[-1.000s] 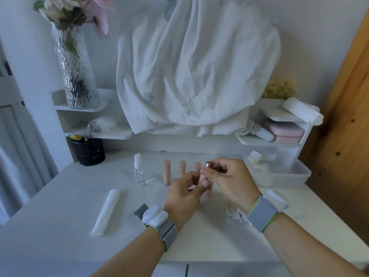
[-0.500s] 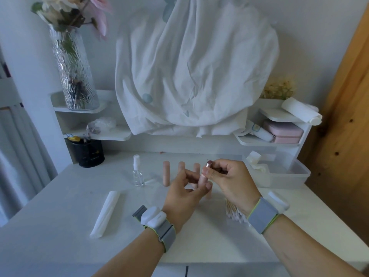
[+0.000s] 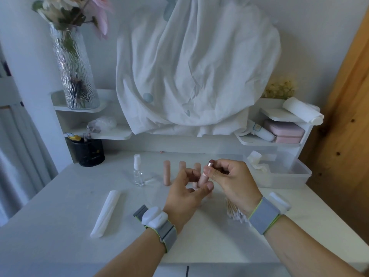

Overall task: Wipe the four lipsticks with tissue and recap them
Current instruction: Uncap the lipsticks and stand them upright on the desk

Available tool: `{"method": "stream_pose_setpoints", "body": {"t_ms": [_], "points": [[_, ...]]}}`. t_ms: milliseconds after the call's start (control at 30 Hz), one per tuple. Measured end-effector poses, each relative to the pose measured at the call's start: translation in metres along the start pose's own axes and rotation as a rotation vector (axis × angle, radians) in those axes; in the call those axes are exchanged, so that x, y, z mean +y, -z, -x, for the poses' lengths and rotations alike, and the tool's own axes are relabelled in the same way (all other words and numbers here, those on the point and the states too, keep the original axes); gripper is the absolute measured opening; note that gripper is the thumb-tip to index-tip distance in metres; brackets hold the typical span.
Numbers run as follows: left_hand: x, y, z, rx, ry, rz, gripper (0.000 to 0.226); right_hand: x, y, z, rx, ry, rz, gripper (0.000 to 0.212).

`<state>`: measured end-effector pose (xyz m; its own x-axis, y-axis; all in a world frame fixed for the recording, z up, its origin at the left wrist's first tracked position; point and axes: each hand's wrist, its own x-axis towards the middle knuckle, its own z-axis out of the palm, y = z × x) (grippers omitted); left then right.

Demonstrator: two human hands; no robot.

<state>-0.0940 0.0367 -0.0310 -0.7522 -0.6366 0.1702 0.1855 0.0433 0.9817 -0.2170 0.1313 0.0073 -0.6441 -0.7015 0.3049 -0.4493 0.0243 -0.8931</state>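
Note:
Over the middle of the white table, both hands hold one uncapped pink lipstick (image 3: 205, 173), its rose-gold collar and dark tip pointing up. My left hand (image 3: 185, 193) pinches its lower body between thumb and fingers. My right hand (image 3: 232, 180) pinches the upper part just under the tip. Behind the hands stand three more pink lipstick tubes (image 3: 167, 172), the two on the right partly hidden by my left fingers. A folded white tissue (image 3: 105, 212) lies on the table to the left. The held lipstick's cap is not visible.
A small clear spray bottle (image 3: 138, 172) stands left of the tubes. Cotton swabs (image 3: 234, 211) lie under my right wrist. A clear plastic bin (image 3: 279, 174) with crumpled tissue sits at right. A black pen cup (image 3: 90, 151), glass vase (image 3: 73, 70) and side shelves line the back.
The hands have stayed together on the lipstick with almost no movement. My left fingers have spread slightly apart.

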Motion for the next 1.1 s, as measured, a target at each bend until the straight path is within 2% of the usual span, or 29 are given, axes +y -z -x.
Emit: {"method": "stream_pose_setpoints", "body": {"t_ms": [133,267,433,533,733,800,900,1000,1100], "points": [[-0.003,0.003,-0.004,0.023,0.006,-0.001,0.022,-0.004,0.002,0.002,-0.014,0.018,0.009,0.02],[0.001,0.002,-0.001,0.002,0.036,-0.024,0.032,-0.003,0.005,0.0,-0.002,-0.004,-0.015,0.016],[-0.006,0.004,-0.005,0.036,0.015,-0.103,0.026,-0.002,0.003,0.0,-0.012,0.009,-0.015,0.018],[-0.007,0.004,-0.005,0.023,0.051,-0.054,0.028,-0.003,0.003,0.0,-0.042,0.028,0.006,0.024],[0.001,0.002,-0.001,-0.02,0.048,-0.046,0.032,-0.001,0.006,-0.003,-0.019,0.013,0.011,0.017],[0.003,0.001,-0.001,0.015,0.059,-0.054,0.033,-0.006,0.008,-0.003,0.004,0.024,0.011,0.017],[-0.002,0.002,-0.005,0.142,0.065,-0.003,0.02,-0.017,0.019,-0.01,0.074,0.053,0.008,0.026],[-0.006,0.006,-0.009,0.198,0.101,0.047,0.014,-0.018,0.03,-0.025,0.099,0.076,0.161,0.032],[-0.008,0.004,-0.01,0.191,0.083,0.024,0.014,-0.012,0.03,-0.037,-0.033,0.014,0.402,0.029]]}}
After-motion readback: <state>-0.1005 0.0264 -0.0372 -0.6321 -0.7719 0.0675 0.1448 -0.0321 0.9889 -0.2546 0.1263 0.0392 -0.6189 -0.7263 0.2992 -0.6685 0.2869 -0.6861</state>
